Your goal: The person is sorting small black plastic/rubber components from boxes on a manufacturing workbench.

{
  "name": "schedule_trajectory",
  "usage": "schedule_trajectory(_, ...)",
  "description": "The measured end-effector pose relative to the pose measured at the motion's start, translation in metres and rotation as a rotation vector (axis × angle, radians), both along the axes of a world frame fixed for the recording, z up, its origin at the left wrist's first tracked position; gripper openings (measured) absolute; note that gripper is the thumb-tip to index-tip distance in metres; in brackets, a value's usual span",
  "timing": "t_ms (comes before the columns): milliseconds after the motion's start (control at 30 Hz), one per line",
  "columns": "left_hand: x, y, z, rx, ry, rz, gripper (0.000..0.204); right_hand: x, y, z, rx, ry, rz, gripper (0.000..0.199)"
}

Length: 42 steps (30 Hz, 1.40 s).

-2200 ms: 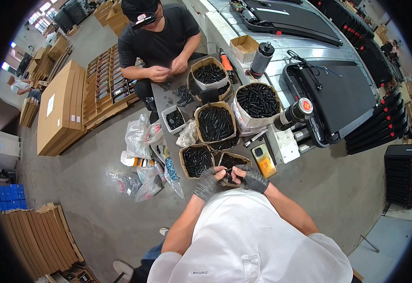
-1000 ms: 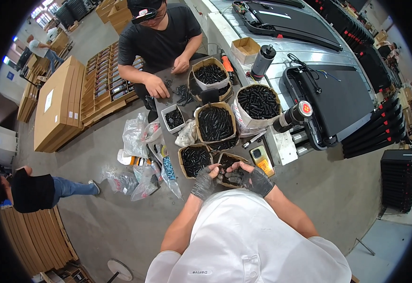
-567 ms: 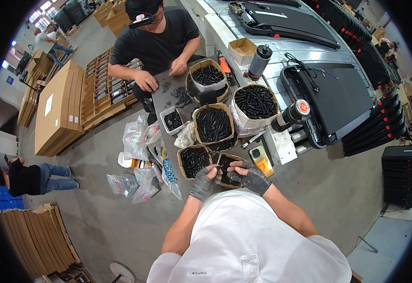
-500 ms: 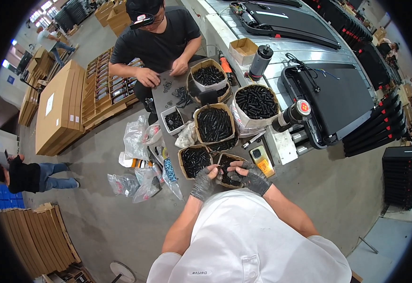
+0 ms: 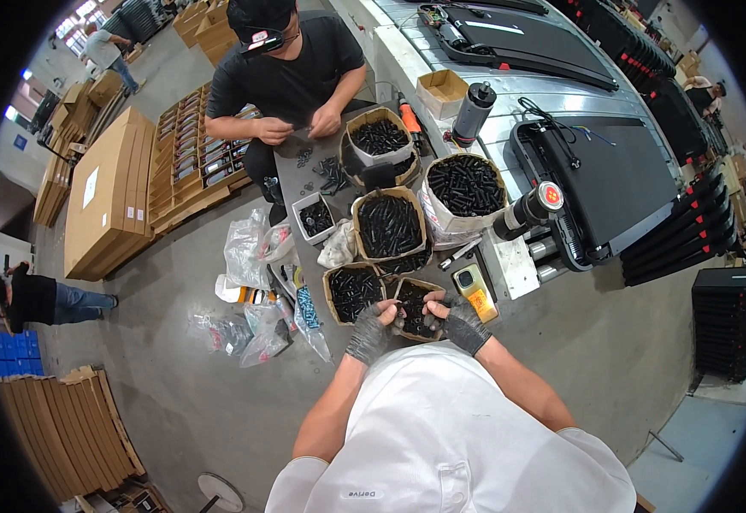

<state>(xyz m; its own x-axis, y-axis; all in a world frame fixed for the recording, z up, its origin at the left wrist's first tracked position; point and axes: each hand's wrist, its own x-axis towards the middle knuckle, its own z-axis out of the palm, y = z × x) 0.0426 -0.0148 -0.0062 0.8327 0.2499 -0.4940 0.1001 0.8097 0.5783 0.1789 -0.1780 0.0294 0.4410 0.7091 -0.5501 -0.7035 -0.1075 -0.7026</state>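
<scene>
My left hand (image 5: 370,331), in a worn dark grey glove with bare fingertips, is closed in a pinch over the edge where two small cardboard boxes meet. Whatever sits between its fingertips is too small to name. My right hand (image 5: 458,321), gloved alike, is also pinched closed, a short gap away; its contents I cannot make out. Under the hands stands the near right box (image 5: 419,336), holding small dark parts partly hidden by my fingers. The near left box (image 5: 333,305) beside it is filled with black bolt-like parts.
Larger containers of black bolt-like parts, among them a middle box (image 5: 356,224) and a white bucket (image 5: 441,224), stand beyond. A phone (image 5: 467,280) lies right of my hands. Plastic bags (image 5: 263,329) lie to the left. A co-worker (image 5: 291,81) handles small parts across the table.
My right hand has drawn slightly away from the left, its fingers curling in. The co-worker's hand on the left of the picture has lifted toward the other. People in the background have shifted.
</scene>
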Motion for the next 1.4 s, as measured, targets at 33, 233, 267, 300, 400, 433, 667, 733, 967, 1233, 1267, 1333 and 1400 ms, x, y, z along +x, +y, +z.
schedule_trajectory(33, 0.000, 0.000, -0.001, -0.001, -0.001, 0.001, 0.023, 0.000, 0.002, 0.002, 0.029, -0.038, -0.009, 0.025)
schedule_trajectory(233, 0.004, -0.005, -0.001, 0.029, 0.057, -0.074, 0.027, -0.005, 0.014, 0.004, 0.010, -0.130, -0.120, 0.019)
schedule_trajectory(267, 0.006, -0.005, 0.002, 0.020, 0.063, -0.041, 0.026, -0.005, 0.014, 0.004, 0.009, -0.130, -0.119, 0.019)
schedule_trajectory(300, 0.008, -0.006, 0.004, 0.011, 0.068, -0.008, 0.026, -0.006, 0.015, 0.004, -0.002, -0.136, -0.115, 0.019)
schedule_trajectory(400, 0.011, -0.006, -0.004, 0.126, 0.061, 0.072, 0.025, -0.009, 0.019, 0.009, -0.036, -0.137, -0.084, 0.020)
schedule_trajectory(433, 0.012, -0.007, -0.004, 0.125, 0.061, 0.072, 0.025, -0.010, 0.019, 0.012, -0.064, -0.132, -0.070, 0.021)
schedule_trajectory(667, 0.016, -0.008, -0.007, 0.183, 0.088, 0.103, 0.027, -0.012, 0.029, 0.017, -0.091, -0.275, 0.022, 0.024)
schedule_trajectory(733, 0.017, -0.007, -0.006, 0.127, 0.101, 0.112, 0.027, -0.014, 0.030, 0.026, -0.148, -0.298, 0.057, 0.023)
schedule_trajectory(967, 0.022, -0.007, -0.004, 0.220, 0.121, 0.132, 0.028, -0.013, 0.037, 0.029, -0.122, -0.290, 0.013, 0.021)
schedule_trajectory(1233, 0.026, -0.005, 0.002, 0.096, 0.115, 0.113, 0.030, -0.018, 0.040, 0.018, -0.125, -0.606, -0.055, 0.017)
schedule_trajectory(1267, 0.027, -0.005, 0.002, 0.102, 0.119, 0.102, 0.030, -0.017, 0.040, 0.019, -0.126, -0.608, -0.053, 0.017)
schedule_trajectory(1333, 0.028, -0.006, 0.001, 0.108, 0.122, 0.094, 0.030, -0.017, 0.040, 0.021, -0.156, -0.509, -0.056, 0.016)
schedule_trajectory(1400, 0.029, -0.008, -0.002, 0.237, 0.140, 0.129, 0.030, -0.018, 0.040, 0.013, -0.145, -0.565, -0.071, 0.017)
